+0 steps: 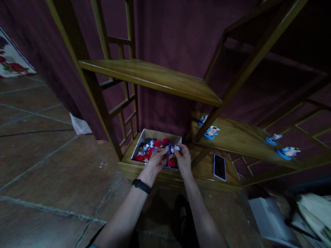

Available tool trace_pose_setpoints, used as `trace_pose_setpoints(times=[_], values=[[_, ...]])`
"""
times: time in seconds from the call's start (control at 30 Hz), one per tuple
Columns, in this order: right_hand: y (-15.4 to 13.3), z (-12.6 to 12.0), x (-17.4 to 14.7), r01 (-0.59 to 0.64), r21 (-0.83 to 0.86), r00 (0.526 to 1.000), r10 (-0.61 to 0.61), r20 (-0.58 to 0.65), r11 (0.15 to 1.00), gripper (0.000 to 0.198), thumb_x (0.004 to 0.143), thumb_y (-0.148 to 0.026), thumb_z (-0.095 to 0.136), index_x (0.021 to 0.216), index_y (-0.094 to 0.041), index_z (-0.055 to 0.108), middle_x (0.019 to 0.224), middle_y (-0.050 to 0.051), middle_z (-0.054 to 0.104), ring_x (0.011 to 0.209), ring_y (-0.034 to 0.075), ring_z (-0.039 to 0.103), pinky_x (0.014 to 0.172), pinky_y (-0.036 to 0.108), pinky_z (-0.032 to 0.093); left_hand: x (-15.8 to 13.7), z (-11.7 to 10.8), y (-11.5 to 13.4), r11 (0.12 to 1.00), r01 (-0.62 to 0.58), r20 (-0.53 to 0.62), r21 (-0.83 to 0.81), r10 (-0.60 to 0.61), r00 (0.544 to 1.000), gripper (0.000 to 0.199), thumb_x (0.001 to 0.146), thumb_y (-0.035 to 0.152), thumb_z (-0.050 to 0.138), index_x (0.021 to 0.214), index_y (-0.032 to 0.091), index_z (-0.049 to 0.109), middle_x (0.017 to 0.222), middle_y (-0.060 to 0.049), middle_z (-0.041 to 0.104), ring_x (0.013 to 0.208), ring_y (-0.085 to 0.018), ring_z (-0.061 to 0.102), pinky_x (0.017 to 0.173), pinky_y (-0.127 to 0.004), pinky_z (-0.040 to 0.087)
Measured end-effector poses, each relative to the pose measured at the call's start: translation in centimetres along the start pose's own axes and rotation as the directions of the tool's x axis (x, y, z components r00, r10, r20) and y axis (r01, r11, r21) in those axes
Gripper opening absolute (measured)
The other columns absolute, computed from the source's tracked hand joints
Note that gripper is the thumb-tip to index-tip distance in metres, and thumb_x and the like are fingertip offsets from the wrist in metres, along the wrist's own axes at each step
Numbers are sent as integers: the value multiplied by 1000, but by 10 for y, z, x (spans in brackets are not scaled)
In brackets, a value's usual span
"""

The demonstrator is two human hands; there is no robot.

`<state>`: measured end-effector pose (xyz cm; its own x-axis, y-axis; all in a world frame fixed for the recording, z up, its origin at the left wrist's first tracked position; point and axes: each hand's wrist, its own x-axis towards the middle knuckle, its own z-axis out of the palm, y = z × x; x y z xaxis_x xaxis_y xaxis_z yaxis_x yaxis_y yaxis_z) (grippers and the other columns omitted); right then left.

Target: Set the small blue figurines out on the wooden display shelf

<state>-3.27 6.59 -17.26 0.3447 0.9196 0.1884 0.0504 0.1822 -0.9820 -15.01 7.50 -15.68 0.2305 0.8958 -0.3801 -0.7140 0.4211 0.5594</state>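
Right hand (184, 160) pinches a small purple-blue and white figurine (176, 148) between its fingertips, just above an open cardboard box (173, 138), white outside and brown inside. Left hand (154, 159), with a black wristband (141, 186) on its wrist, has its fingers bent together at the figurine's nine o'clock edge; whether they grip it cannot be told. With the hands as the clock's centre, the box spreads beneath them and towards nine, holding jumbled red, blue and purple pieces (157, 143). It rests on the brown wooden bottom shelf (201, 168) of an open rack. Just past three o'clock, a dark-screened phone (219, 167) with a pale lilac edge lies flat on that shelf. Farther off, a raised wooden shelf (243, 139) carries white figures on blue bases (210, 135), two around two o'clock and two well along at three. Just short of twelve stands a higher wooden shelf (150, 74), with a dark maroon curtain (170, 34) beyond.
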Motion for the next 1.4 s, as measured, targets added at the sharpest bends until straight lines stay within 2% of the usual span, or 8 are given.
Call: trace_pose_setpoints(times=[0.23, 0.4, 0.67, 1.1, 1.4], values=[[2, 1, -3, 4, 2, 999, -4, 39, 1000, 30, 69, -27, 60, 98, -21, 57, 91, 1, 65, 81, 16, 60, 76, 30, 48, 3, -2, -1, 1000, 26, -29, -10, -26, 999, 8, 72, 14, 67, 70, 12, 59, 68, -3, 65, 61, -12, 63, 60, -24, 56], [-4, 2, -7, 10, 23, 998, -11, 63, 1000, 30, 70, -27, 59, 99, -21, 56, 93, 2, 65, 82, 15, 61, 76, 29, 48, 2, -1, -3, 999, 43, -39, 5, -43, 998, 9, 73, 14, 67, 70, 12, 58, 66, -3, 65, 60, -12, 64, 61, -26, 56], [-7, -1, -4, 5, 29, 999, -6, 34, 1000, 30, 71, -26, 58, 100, -21, 56, 93, 2, 65, 84, 16, 61, 78, 30, 48, 3, -2, -8, 997, 67, -1, 42, -67, 998, 9, 73, 14, 66, 71, 12, 58, 69, -4, 65, 59, -13, 63, 57, -26, 56], [6, -7, 3, -23, -15, 1000, 24, 20, 1000, 31, 70, -27, 58, 100, -21, 56, 89, 1, 64, 78, 15, 60, 73, 29, 49, 2, -2, -5, 995, 96, 11, 25, -96, 995, 6, 77, 14, 62, 72, 11, 60, 72, -5, 66, 67, -13, 64, 66, -28, 56], [7, -6, 2, -1, -49, 1000, 2, 9, 999, 29, 69, -26, 57, 98, -21, 57, 85, 0, 64, 76, 15, 60, 72, 29, 49, 0, 0, -4, 999, 39, -7, 8, -39, 999, 9, 73, 11, 66, 68, 11, 58, 63, -3, 63, 61, -12, 62, 68, -29, 56]])
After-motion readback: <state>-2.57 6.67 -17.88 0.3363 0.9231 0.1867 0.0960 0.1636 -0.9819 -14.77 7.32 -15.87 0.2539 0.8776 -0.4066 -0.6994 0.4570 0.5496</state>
